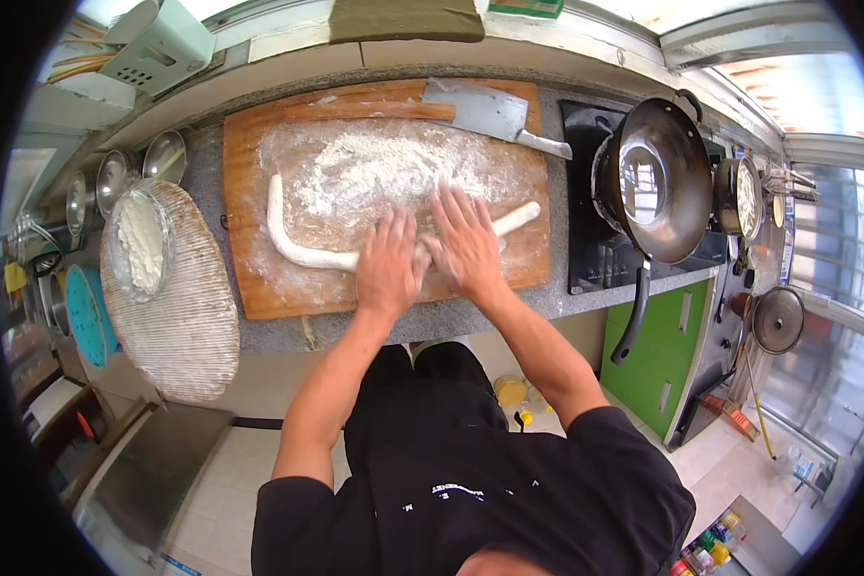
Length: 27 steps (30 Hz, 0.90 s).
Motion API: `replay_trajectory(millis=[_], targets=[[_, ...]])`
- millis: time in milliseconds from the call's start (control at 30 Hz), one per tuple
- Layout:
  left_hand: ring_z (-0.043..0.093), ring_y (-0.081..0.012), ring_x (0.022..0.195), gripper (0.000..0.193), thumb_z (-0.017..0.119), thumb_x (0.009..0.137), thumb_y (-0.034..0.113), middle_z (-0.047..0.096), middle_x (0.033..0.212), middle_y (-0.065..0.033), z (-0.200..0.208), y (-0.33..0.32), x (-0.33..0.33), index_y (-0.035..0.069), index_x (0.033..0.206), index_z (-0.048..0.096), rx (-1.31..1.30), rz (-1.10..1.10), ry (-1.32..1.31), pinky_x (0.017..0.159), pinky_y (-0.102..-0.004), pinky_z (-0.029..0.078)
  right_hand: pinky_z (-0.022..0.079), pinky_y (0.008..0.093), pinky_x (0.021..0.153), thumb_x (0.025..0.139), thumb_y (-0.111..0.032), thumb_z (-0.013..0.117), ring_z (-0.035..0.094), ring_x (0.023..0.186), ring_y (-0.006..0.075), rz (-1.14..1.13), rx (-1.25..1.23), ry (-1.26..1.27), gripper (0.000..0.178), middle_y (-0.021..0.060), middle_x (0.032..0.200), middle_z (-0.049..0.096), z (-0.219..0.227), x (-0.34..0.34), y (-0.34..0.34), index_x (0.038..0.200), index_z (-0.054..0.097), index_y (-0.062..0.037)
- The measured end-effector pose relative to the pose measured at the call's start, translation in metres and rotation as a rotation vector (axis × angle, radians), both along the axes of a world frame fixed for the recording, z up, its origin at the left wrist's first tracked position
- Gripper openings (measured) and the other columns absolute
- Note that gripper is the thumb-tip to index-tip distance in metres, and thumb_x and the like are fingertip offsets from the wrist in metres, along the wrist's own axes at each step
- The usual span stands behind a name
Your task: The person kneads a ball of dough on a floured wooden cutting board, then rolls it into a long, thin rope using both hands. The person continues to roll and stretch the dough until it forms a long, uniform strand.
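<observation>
A long rope of white dough (307,254) lies across the near part of a wooden board (250,288), bent upward at its left end. My left hand (389,264) rests flat on its middle, fingers stretched forward. Close beside it, my right hand (463,240) presses the rope with palm down and fingers extended. Under both palms the dough is hidden; its right end sticks out past my right hand. Loose flour (374,168) is spread beyond my fingertips, and some dusts my hands.
A cleaver (490,110) and a wooden rolling pin (355,110) lie along the board's far edge. To the right, a wok (677,226) sits on a black cooktop (586,259). At left, a bowl of flour (142,245) stands on a round ridged tray (182,331).
</observation>
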State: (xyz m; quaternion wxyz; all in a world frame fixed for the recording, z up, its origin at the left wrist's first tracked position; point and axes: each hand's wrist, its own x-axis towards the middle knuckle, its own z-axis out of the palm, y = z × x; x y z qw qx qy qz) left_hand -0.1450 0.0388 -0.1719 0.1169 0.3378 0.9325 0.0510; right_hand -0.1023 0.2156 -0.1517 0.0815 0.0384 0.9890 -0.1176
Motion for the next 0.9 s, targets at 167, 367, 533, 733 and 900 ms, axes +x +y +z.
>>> replay_trajectory(millis=[167,367,533,733,900], targets=[[0.027,-0.0297,0.161,0.075,0.048,0.107,0.053,0.028,0.175,-0.0112,0.01,-0.014,0.008,0.01,0.166,0.032,0.064,-0.011,-0.056,0.132,-0.0506,0.019,0.015,0.0505,0.132,0.105,-0.061,0.045,0.024,0.162,0.0342,-0.068,0.024,0.076,0.084,0.0164,0.175,0.025,-0.004,0.019,0.001,0.167,0.03,-0.0067],[0.031,-0.0299,0.159,0.08,0.062,0.102,0.046,0.031,0.173,-0.0114,0.013,-0.01,-0.057,0.009,0.166,0.031,0.057,0.016,0.074,0.131,-0.0507,0.023,0.015,0.0505,0.132,0.104,-0.057,0.05,0.025,0.161,0.0323,-0.189,0.023,0.226,0.084,0.0166,0.174,0.028,0.003,-0.052,0.022,0.165,0.032,-0.0025],[0.034,-0.0261,0.157,0.076,0.064,0.101,0.047,0.03,0.174,-0.0068,0.0,-0.086,-0.019,0.017,0.165,0.036,0.037,0.0,-0.003,0.131,-0.0474,0.025,0.014,0.0499,0.132,0.104,-0.062,0.047,0.023,0.162,0.0318,-0.051,0.084,0.07,0.086,0.0152,0.175,0.025,-0.012,0.035,0.022,0.166,0.031,-0.0044],[0.059,-0.0257,0.112,0.05,0.08,0.089,0.033,0.06,0.119,-0.0086,0.006,-0.094,-0.065,0.013,0.132,0.065,0.258,0.021,0.048,0.099,-0.0438,0.049,0.006,0.0508,0.133,0.11,-0.057,0.037,0.015,0.164,0.0325,-0.233,0.147,0.078,0.08,0.0166,0.177,0.018,-0.001,-0.025,0.034,0.168,0.023,-0.004],[0.056,-0.0311,0.128,0.051,0.074,0.095,0.032,0.061,0.133,-0.014,0.034,-0.092,-0.069,0.01,0.14,0.063,0.121,0.052,-0.281,0.111,-0.046,0.045,0.007,0.0502,0.134,0.111,-0.05,0.041,0.011,0.164,0.0306,-0.049,0.106,-0.182,0.079,0.0144,0.178,0.01,0.031,-0.052,-0.041,0.169,0.013,-0.0044]])
